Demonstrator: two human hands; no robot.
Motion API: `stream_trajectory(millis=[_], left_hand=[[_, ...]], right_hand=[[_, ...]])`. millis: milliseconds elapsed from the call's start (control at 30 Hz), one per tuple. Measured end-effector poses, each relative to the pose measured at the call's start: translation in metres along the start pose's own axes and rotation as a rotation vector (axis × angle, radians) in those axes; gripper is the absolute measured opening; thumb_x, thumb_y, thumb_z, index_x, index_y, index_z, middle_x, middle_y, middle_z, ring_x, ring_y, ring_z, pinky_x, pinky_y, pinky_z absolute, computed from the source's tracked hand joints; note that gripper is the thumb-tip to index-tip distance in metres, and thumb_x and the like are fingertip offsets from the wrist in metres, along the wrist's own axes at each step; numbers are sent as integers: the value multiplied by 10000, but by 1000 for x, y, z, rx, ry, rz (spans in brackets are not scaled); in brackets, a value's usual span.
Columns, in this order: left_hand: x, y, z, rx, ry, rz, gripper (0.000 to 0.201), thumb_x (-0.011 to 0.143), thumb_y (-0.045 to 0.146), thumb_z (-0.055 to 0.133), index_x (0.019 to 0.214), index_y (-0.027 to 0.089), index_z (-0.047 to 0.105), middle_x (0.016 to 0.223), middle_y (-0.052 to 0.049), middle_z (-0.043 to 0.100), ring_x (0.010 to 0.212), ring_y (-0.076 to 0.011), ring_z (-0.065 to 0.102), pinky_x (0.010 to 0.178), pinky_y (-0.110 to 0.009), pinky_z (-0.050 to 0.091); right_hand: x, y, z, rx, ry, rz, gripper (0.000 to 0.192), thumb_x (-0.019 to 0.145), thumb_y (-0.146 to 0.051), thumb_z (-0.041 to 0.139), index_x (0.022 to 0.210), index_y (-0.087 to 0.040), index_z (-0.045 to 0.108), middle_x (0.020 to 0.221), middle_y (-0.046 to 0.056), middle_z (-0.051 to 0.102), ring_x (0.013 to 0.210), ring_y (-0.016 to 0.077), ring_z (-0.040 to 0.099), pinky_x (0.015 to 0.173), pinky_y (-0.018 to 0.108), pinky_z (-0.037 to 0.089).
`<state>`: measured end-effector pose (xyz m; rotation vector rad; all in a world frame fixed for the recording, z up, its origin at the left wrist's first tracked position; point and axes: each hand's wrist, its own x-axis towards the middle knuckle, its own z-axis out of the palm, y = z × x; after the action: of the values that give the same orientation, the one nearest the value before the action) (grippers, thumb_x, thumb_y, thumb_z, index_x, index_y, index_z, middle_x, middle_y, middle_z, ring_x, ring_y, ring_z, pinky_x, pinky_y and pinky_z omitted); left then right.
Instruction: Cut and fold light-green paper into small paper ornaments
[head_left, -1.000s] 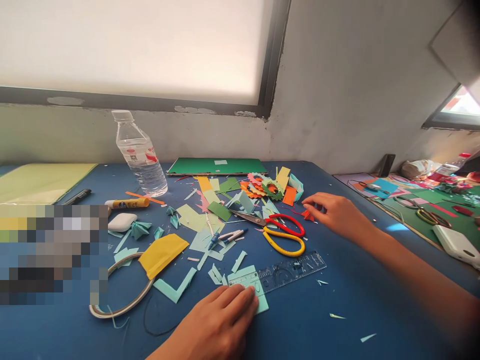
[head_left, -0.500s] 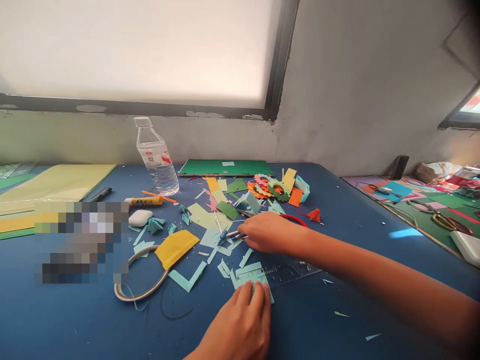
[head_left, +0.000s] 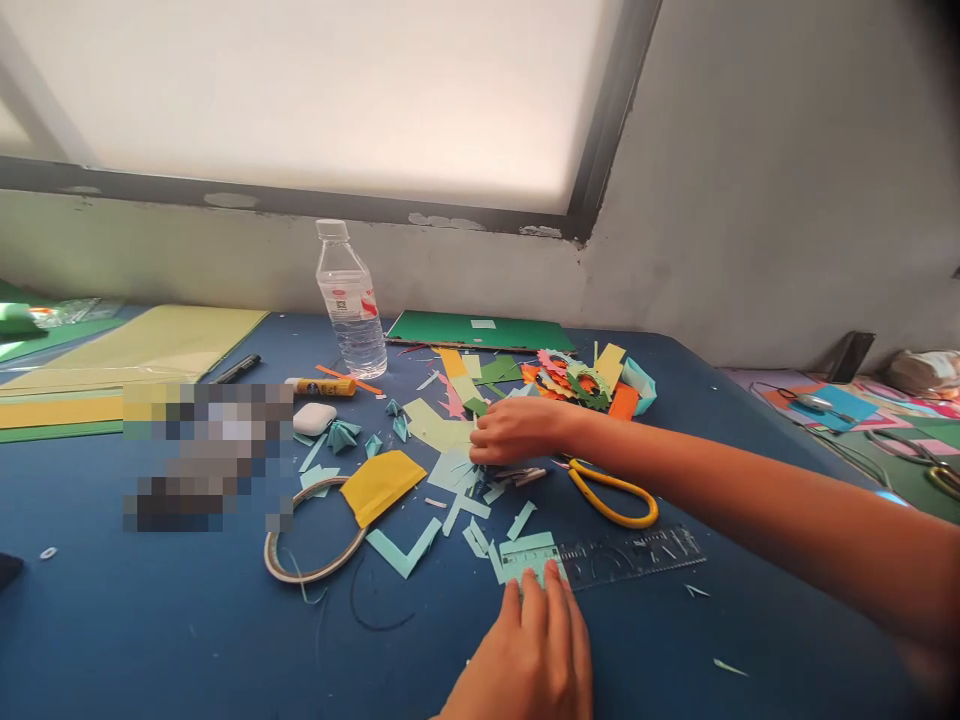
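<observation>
The blue table (head_left: 150, 620) under the window is strewn with cut paper, so much cutting looks done. Your left hand (head_left: 536, 645) presses flat on a mint piece (head_left: 529, 552) by the ruler (head_left: 637, 553), while your right hand (head_left: 517, 430) closes over pens (head_left: 521, 475) beside the scissors (head_left: 611, 492); marking seems left.

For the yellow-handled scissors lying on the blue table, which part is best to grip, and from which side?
Grip the yellow-handled scissors by the big handle loop, coming from above on its near-right side. The loop lies flat and open on the blue table, with bare surface around it. The blade end points left under the right hand and paper scraps, so that end is blocked.
</observation>
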<state>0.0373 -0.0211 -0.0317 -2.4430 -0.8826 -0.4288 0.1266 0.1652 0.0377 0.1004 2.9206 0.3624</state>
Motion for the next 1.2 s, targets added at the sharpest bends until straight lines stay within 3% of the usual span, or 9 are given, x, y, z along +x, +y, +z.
stream_trajectory(millis=[133, 267, 367, 467, 600, 767, 967, 1200], left_hand=[[-3, 7, 9, 18, 9, -4, 354, 891, 161, 371, 1080, 23, 637, 973, -161, 724, 808, -240, 655, 696, -344, 464], [-6, 15, 21, 7, 51, -48, 327, 859, 138, 431, 1085, 28, 641, 940, -157, 731, 838, -257, 641, 681, -360, 462], [-6, 13, 19, 5, 69, -48, 332, 870, 125, 410, 1084, 44, 650, 953, -137, 729, 855, -246, 630, 692, -354, 456], [-6, 8, 12, 14, 50, -13, 343, 884, 125, 387, 1086, 48, 653, 984, -130, 719, 856, -235, 627, 712, -349, 442], [-7, 5, 6, 35, 13, 9, 343, 883, 123, 396, 1105, 61, 650, 1048, -129, 698, 890, -230, 613, 756, -343, 422], [-8, 5, 7, 49, 5, 10, 355, 894, 117, 372, 1124, 87, 641, 1047, -101, 695, 905, -220, 609, 792, -337, 405], [-9, 3, 6, 28, -44, 55, 362, 891, 115, 380, 1169, 81, 609, 1085, -120, 682, 923, -221, 612, 805, -339, 410], [-8, 3, 1, 2, -20, 22, 377, 894, 95, 344, 1132, 92, 636, 1044, -95, 698, 917, -219, 617, 817, -337, 412]], right_hand=[[-20, 11, -8, 93, 91, 64, 199, 874, -21, 439, 839, -181, 552, 775, 25, 617, 735, 160, 565, 643, 277, 404], [-41, 16, -19, 248, 293, 394, 137, 928, -125, 392, 862, -161, 507, 724, 48, 600, 682, 174, 566, 630, 297, 397], [-48, -2, -18, 443, 466, 660, 216, 976, -284, 321, 849, -165, 449, 621, 25, 569, 556, 163, 556, 571, 291, 401], [-49, -36, -8, 742, 547, 774, 300, 991, -388, 253, 800, -198, 385, 520, -33, 545, 409, 112, 521, 473, 229, 411], [-46, -79, 10, 1118, 558, 778, 374, 977, -489, 194, 815, -204, 372, 513, -37, 558, 383, 108, 543, 382, 192, 416], [-42, -102, 27, 1395, 536, 693, 444, 939, -563, 280, 762, -186, 436, 597, 12, 618, 451, 116, 599, 435, 206, 488], [-43, -106, 33, 1437, 561, 670, 468, 934, -562, 318, 722, -178, 483, 610, 11, 590, 506, 114, 593, 486, 206, 489], [-45, -107, 31, 1362, 537, 664, 442, 940, -531, 346, 711, -180, 487, 604, 4, 573, 503, 108, 555, 507, 207, 454]])
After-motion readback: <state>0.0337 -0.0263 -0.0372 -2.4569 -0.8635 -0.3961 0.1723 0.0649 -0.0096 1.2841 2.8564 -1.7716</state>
